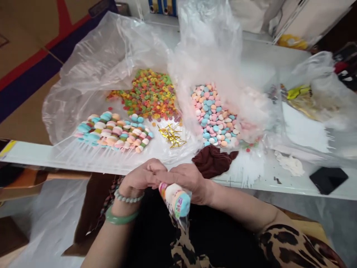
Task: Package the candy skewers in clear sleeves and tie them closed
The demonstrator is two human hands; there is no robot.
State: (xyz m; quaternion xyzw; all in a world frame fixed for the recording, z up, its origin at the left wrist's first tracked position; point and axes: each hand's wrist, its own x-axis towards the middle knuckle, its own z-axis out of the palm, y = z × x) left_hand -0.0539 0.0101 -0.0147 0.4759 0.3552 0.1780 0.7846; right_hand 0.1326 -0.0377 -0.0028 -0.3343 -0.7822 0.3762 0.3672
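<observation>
A candy skewer [173, 197] in a clear printed wrapper slants down toward my body, its blue and white candies showing at the near end. My right hand [192, 180] is closed around its upper part. Against it, my left hand [146, 175] is pinched closed at the far end of the wrapper, where the fingers hide what they grip. Just beyond the hands lie gold twist ties [171, 136] on plastic. To their left, several candy skewers [114, 131] are laid side by side, white sticks pointing toward me.
Fruit-coloured ring candies [152, 95] fill an open plastic bag at the back left. Pastel candies [213, 115] spill from another bag. A brown cloth [213, 160], white sticks [249, 167] and a black object [328, 179] lie along the table's front edge. A large carton [30, 48] stands left.
</observation>
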